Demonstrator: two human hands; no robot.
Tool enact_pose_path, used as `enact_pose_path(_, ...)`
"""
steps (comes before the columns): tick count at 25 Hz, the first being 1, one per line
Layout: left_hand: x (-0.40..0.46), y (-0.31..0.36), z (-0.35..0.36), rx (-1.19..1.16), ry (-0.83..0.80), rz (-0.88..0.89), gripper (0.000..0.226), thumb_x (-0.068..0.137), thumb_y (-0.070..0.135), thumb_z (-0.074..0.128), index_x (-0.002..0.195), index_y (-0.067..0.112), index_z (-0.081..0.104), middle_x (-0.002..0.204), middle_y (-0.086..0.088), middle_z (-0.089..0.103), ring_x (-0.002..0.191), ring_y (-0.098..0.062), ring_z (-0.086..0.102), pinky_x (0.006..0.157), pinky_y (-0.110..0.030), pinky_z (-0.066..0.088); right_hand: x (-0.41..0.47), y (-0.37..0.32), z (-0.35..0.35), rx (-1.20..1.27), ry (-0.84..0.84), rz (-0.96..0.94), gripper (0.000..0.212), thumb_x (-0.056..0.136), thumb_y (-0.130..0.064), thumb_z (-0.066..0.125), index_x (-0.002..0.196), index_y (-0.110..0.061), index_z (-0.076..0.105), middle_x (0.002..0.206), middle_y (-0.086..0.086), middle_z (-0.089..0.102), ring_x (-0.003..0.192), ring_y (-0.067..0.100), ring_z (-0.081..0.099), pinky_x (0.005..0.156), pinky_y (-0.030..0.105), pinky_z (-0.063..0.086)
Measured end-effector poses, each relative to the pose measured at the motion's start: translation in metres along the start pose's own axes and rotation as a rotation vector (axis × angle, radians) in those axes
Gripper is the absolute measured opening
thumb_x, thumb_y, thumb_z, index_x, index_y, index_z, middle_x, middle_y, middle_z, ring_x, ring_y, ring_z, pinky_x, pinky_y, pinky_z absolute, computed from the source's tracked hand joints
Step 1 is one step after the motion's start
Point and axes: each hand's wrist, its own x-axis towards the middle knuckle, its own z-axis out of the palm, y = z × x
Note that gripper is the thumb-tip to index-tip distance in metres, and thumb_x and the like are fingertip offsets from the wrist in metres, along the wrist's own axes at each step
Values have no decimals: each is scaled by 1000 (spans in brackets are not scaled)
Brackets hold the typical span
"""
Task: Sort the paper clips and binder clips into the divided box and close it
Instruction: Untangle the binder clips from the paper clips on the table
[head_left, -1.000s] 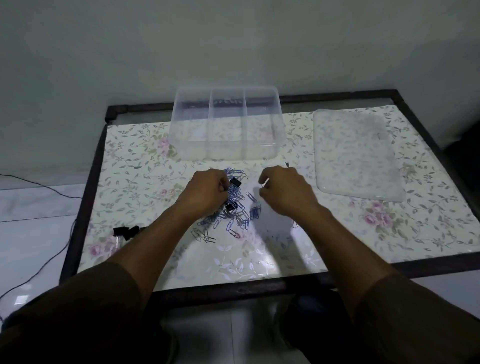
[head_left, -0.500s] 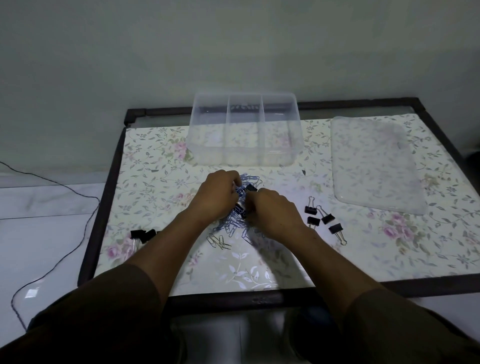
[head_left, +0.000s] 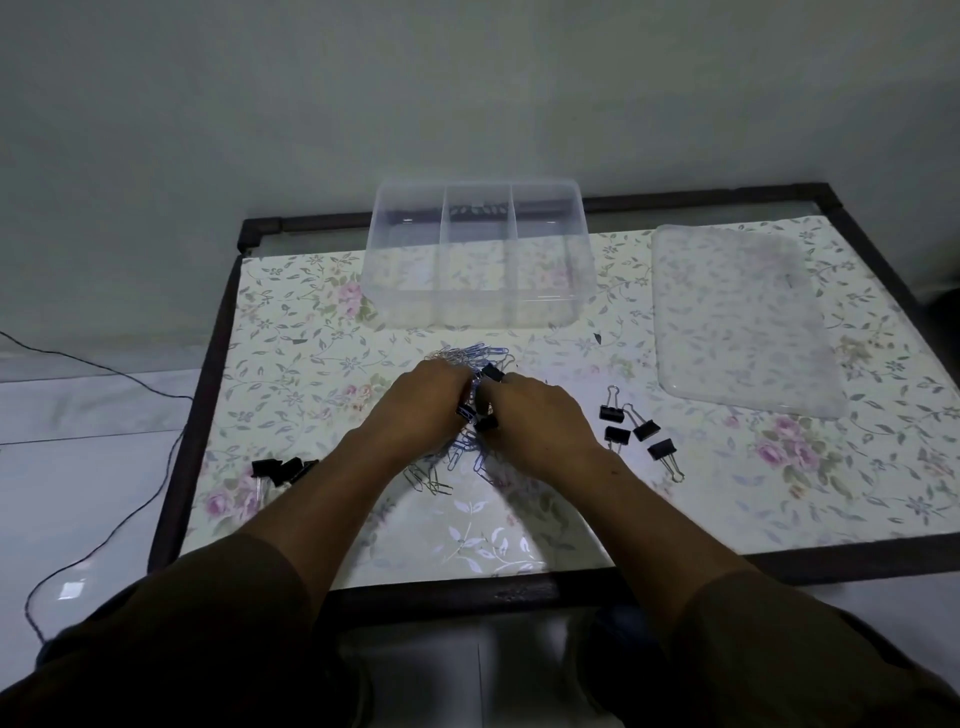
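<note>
Paper clips (head_left: 470, 358), blue and silver wire, are lying in a tangled heap at the worktop (head_left: 322, 395) centre, w/ a few black binder clips (head_left: 492, 373) mixed in. Both hands are digging into that heap: left hand (head_left: 423, 410) and right hand (head_left: 535, 421) are sitting knuckles-up, nearly touching, fingers curled down into the clips. Can't tell what either grip is actually holding, as the fingertips are hidden under the hands.

Divided box (head_left: 478, 260) is clear plastic w/ three compartments, standing open at the back of the worktop just beyond the heap; something dark is showing at the far wall of the middle compartment, too blurred to name. Its clear lid (head_left: 743, 322) is lying flat to the right, apart from the box. Four black binder clips w/ wire handles (head_left: 631, 434) are lying in a loose group right of the right hand; another small dark cluster (head_left: 283, 470) is sitting near the left edge.

Vs half a sec ago: hands are staying in the same spot over the heap, right-side group of four is unchanged, box and lid aren't moving. Vs 1 s ago the right hand is now closer to the left.

No readable writing or brand anywhere.
</note>
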Motion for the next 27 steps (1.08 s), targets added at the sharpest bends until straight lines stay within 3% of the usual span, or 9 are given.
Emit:
enact_pose_path(6, -1, -7, -9, -253, 71, -90, 8, 80, 17, 68, 84, 12, 64, 80, -4, 64, 76, -21, 58, 67, -34, 46, 3, 12, -1, 15, 25, 30, 4, 95, -21, 59, 96, -23, 62, 89, 0, 50, 84, 29, 61, 63, 32, 36)
enact_pose_path(8, -2, -8, -14, -381, 86, -131, 9, 81, 18, 68, 85, 10, 66, 81, -5, 66, 73, -18, 57, 66, -30, 44, 4, 15, -3, 49, 35, 75, 7, 97, -24, 58, 90, -22, 57, 84, -1, 52, 83, 29, 62, 58, 32, 36)
enact_pose_path(10, -3, -9, -18, -623, 62, -195, 11, 81, 20, 67, 86, 10, 68, 81, -6, 66, 70, -17, 57, 67, -31, 46, 3, 14, -5, 86, 27, 149, 17, 94, -37, 62, 95, -21, 57, 86, 2, 62, 83, 29, 64, 62, 33, 45)
enact_pose_path(12, -4, -11, -19, -926, 27, -255, 9, 82, 13, 64, 85, 5, 65, 78, -13, 65, 66, -21, 60, 68, -39, 53, 2, 9, 0, -2, 33, 152, 30, 89, -45, 65, 103, -19, 57, 91, 4, 67, 83, 30, 65, 65, 34, 46)
enact_pose_path(14, -4, -11, -19, -1089, 11, -284, 3, 88, 1, 61, 90, 0, 62, 79, -20, 62, 66, -24, 65, 75, -44, 59, 1, 5, 5, -70, 67, 125, 31, 88, -41, 64, 107, -18, 56, 94, 6, 69, 84, 31, 65, 64, 34, 42)
enact_pose_path(20, -5, -14, -23, -1226, -47, -312, 12, 92, -7, 60, 102, -1, 64, 78, -13, 61, 71, -23, 69, 70, -33, 63, 6, 8, -16, 181, 50, 244, 24, 79, -36, 72, 100, -23, 71, 92, -1, 68, 85, 24, 65, 69, 32, 51)
enact_pose_path(24, -5, -13, -20, -1232, -76, -313, 15, 89, -16, 57, 95, -3, 63, 84, -19, 61, 69, -24, 67, 66, -29, 63, 6, 9, -26, 474, 14, 238, 15, 79, -17, 79, 94, -16, 75, 76, -7, 61, 73, 15, 59, 57, 23, 42)
enact_pose_path(27, -3, -8, -19, -1228, -99, -299, 16, 85, -16, 61, 91, -2, 62, 81, -20, 62, 67, -25, 66, 67, -32, 62, 4, 9, -27, 577, -17, 245, 14, 79, -9, 79, 91, -11, 73, 87, 1, 70, 72, 18, 63, 57, 23, 45)
